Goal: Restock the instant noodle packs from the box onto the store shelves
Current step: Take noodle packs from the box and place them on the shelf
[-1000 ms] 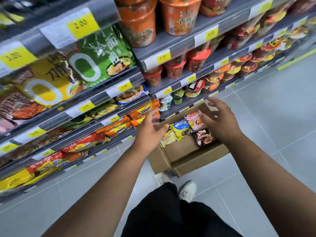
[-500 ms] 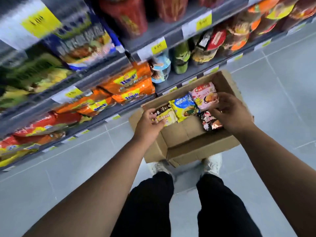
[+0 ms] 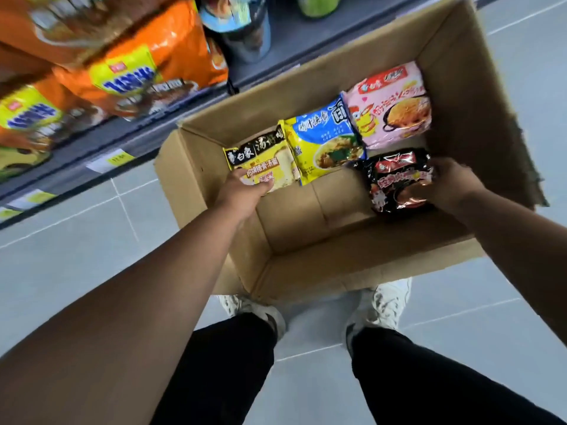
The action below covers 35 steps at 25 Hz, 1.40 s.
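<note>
- Four noodle packs lie in the box [image 3: 460, 96] on the floor below the shelves [image 3: 184, 130]
- Left hand [image 3: 242, 191] closes on the yellow pack [image 3: 264, 161]; right hand [image 3: 451, 182] grips the black pack [image 3: 395, 179], its long axis running away from the person
- Fingers of both hands mostly hidden; shelf stock is blurred

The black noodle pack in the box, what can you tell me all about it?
The black pack is a shiny, crinkly plastic packet with red and white printing and a noodle picture, too blurred to read. It lies flat on the floor of the box, at the right side, just below the pink pack and beside the blue pack. The right hand grips its right edge, fingers curled over the wrapper.
</note>
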Tool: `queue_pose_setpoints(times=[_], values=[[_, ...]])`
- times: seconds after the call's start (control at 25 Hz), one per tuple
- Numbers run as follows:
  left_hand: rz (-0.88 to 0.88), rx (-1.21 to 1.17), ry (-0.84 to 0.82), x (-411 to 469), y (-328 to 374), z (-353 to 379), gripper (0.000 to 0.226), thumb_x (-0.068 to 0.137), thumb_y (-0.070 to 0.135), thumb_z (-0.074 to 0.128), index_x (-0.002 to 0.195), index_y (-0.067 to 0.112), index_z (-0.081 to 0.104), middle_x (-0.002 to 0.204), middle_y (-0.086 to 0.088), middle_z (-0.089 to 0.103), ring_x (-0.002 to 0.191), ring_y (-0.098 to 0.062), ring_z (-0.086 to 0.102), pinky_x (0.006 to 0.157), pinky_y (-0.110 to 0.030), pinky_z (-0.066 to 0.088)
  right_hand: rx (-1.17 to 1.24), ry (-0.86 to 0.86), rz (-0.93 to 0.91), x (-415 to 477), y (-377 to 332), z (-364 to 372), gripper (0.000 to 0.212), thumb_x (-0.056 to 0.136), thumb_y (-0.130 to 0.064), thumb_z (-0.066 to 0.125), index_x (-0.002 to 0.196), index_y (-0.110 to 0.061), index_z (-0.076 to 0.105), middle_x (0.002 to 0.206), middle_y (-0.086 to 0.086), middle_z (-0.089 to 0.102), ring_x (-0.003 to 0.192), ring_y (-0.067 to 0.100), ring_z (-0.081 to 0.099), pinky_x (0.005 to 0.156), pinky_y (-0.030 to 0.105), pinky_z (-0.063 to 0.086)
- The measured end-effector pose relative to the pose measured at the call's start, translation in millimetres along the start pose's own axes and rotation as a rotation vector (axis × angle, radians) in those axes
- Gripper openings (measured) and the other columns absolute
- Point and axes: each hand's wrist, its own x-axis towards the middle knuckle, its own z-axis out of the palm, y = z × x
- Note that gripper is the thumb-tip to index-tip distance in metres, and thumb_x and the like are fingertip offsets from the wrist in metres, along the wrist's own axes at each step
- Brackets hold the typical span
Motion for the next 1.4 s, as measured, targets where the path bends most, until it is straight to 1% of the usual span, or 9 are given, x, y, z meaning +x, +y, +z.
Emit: queue_pose_setpoints(times=[0.36, 0.52, 0.68, 0.84, 0.92, 1.04, 1.2, 1.28, 1.4], values=[[-0.119, 0.046, 0.122, 95.5, -17.9, 47.2, 0.079, 0.076, 0.032, 0.08, 0.138, 0.011, 0.035, 0.125, 0.007, 0.051, 0.11, -0.018, 0.055, 0.086, -0.025, 0.041, 0.006, 0.026, 0.268, 77.9, 6.2, 53.4, 0.128, 0.063, -0.032, 0.089, 0.152, -0.019, -0.003, 0.15, 0.03, 0.021, 0.136, 0.047, 0.031, 0.109, 0.049, 0.031], [-0.208, 0.019, 0.293, 101.9, -9.5, 64.2, 0.103, 0.066, 0.034, 0.087, 0.142, 0.013, 0.021, 0.137, -0.015, 0.049, 0.118, -0.034, 0.055, 0.095, -0.04, 0.049, 0.126, 0.14, 0.279, 80.6, 12.5, 54.7, 0.122, 0.058, -0.028, 0.092, 0.147, -0.023, 0.009, 0.145, 0.026, 0.032, 0.13, 0.046, 0.04, 0.107, 0.049, 0.037], [-0.2, -0.063, 0.315, 106.7, -14.0, 63.3, 0.118, 0.058, 0.032, 0.092, 0.146, 0.013, 0.016, 0.135, -0.009, 0.055, 0.12, -0.029, 0.056, 0.098, -0.042, 0.048, 0.276, 0.155, 0.348, 78.0, 9.7, 50.2, 0.111, 0.058, -0.023, 0.091, 0.143, -0.007, 0.022, 0.14, 0.022, 0.046, 0.126, 0.041, 0.047, 0.104, 0.045, 0.042], [-0.193, -0.289, 0.327, 95.3, -20.5, 55.6, 0.073, 0.062, 0.031, 0.09, 0.121, 0.01, 0.053, 0.112, 0.005, 0.066, 0.101, -0.015, 0.064, 0.082, -0.032, 0.052, 0.54, 0.018, 0.425, 58.2, 1.6, 35.7, 0.045, 0.065, -0.016, 0.085, 0.097, 0.003, 0.06, 0.115, 0.018, 0.062, 0.089, 0.029, 0.056, 0.074, 0.036, 0.047], [-0.225, -0.332, 0.309, 83.9, -15.8, 52.2, 0.057, 0.071, 0.04, 0.083, 0.113, 0.008, 0.062, 0.107, 0.006, 0.066, 0.096, -0.014, 0.064, 0.078, -0.029, 0.049, 0.562, -0.024, 0.399, 48.8, 1.3, 29.7, 0.033, 0.074, -0.015, 0.08, 0.097, 0.0, 0.062, 0.106, 0.018, 0.061, 0.077, 0.025, 0.052, 0.07, 0.034, 0.041], [-0.237, -0.387, 0.293, 63.3, -2.6, 41.4, 0.055, 0.075, 0.041, 0.079, 0.115, 0.009, 0.059, 0.109, 0.001, 0.064, 0.097, -0.017, 0.062, 0.081, -0.031, 0.046, 0.664, -0.027, 0.307, 23.3, -4.4, 19.8, 0.048, 0.069, -0.018, 0.084, 0.111, -0.011, 0.061, 0.107, 0.011, 0.065, 0.073, 0.021, 0.058, 0.067, 0.031, 0.047], [-0.115, -0.375, 0.267, 24.9, 12.1, 12.8, 0.038, 0.076, 0.027, 0.08, 0.105, 0.012, 0.061, 0.1, -0.005, 0.067, 0.083, -0.02, 0.059, 0.074, -0.03, 0.047, 0.774, -0.011, 0.239, 0.5, 19.5, 12.6, 0.101, 0.026, -0.053, 0.094, 0.117, -0.021, 0.065, 0.107, 0.005, 0.072, 0.095, 0.026, 0.069, 0.093, 0.046, 0.053], [-0.043, -0.403, 0.228, 1.3, 20.6, -8.2, 0.024, 0.076, 0.022, 0.08, 0.09, 0.017, 0.062, 0.087, 0.0, 0.067, 0.078, -0.019, 0.061, 0.07, -0.028, 0.046, 0.846, -0.032, 0.195, -29.9, 8.0, -3.3, 0.085, 0.037, -0.05, 0.094, 0.112, -0.02, 0.067, 0.104, 0.006, 0.073, 0.093, 0.026, 0.07, 0.09, 0.044, 0.054], [0.009, -0.455, 0.161, -46.7, 41.8, -49.9, 0.019, 0.073, 0.024, 0.082, 0.081, 0.02, 0.065, 0.087, 0.001, 0.071, 0.087, -0.024, 0.069, 0.078, -0.04, 0.055, 0.97, -0.059, 0.126, -97.5, -32.4, -47.6, 0.022, 0.073, -0.023, 0.082, 0.091, -0.017, 0.069, 0.096, 0.012, 0.073, 0.074, 0.021, 0.071, 0.062, 0.03, 0.057]])
